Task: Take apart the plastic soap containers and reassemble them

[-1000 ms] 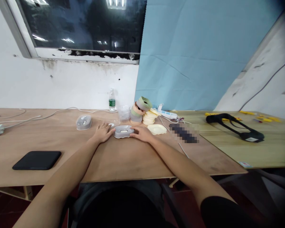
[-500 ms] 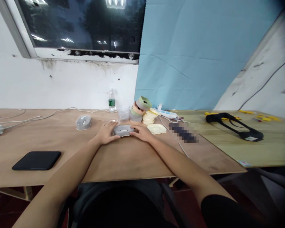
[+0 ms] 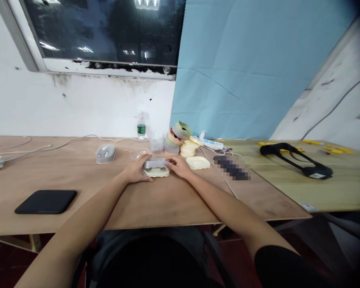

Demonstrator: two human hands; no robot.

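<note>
Between my hands a grey oval sleeve (image 3: 155, 163) is tilted up over the far part of a shallow cream tray (image 3: 156, 173) with a wavy rim. My left hand (image 3: 134, 171) grips the left end, fingers at the sleeve and thumb along the tray's edge. At the right end, my right hand (image 3: 178, 167) pinches the sleeve between thumb and curled fingers. A clear plastic piece (image 3: 137, 154) lies just behind my left hand, partly hidden by it. Close to my right hand lies another cream tray (image 3: 198, 163).
Behind stand stacked clear containers (image 3: 156, 142), piled coloured sleeves (image 3: 173, 138), stacked cream trays (image 3: 188, 148) and a water bottle (image 3: 141, 127). A finished-looking grey box (image 3: 105, 154) and a black tablet-like slab (image 3: 46, 202) lie left. A white cable (image 3: 78, 138) and black headband-like device (image 3: 297, 158) are farther out.
The grey sleeve has tipped up and back, so more of the cream tray shows beneath it. My left thumb has moved down, and my right fingers have curled in.
</note>
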